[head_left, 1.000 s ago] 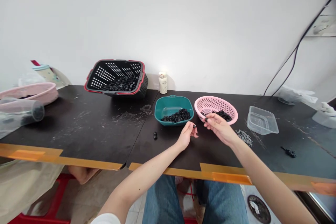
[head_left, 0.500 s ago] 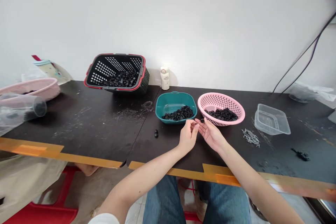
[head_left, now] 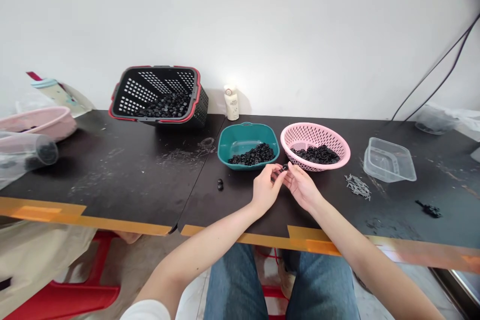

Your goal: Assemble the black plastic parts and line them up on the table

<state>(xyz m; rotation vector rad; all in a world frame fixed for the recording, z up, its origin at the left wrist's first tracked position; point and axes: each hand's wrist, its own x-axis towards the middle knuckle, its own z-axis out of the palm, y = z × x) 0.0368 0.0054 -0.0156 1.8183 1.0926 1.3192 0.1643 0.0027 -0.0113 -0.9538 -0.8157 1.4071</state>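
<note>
My left hand (head_left: 265, 188) and my right hand (head_left: 303, 190) meet fingertip to fingertip above the table, just in front of two containers. A small black round piece (head_left: 285, 167) is pinched in the right fingers. The left thumb and fingers are pressed together against its near side; what they grip is too small to make out. Behind the left hand stands a teal basin (head_left: 248, 130) with many small black parts (head_left: 255, 155). Behind the right hand is a pink perforated basket (head_left: 315, 129) holding black pieces (head_left: 318, 155).
Grey pins (head_left: 358, 186) lie in a pile right of the hands, near a clear plastic tub (head_left: 390, 160) and a black cluster (head_left: 429, 209). Two black pieces (head_left: 220, 184) sit at the left. Further left are a dark crate (head_left: 159, 95) and a white bottle (head_left: 231, 102).
The hands have stayed together, with the fingertips closing in round the black piece. The view has shifted slightly, so the containers sit a little higher in the picture.
</note>
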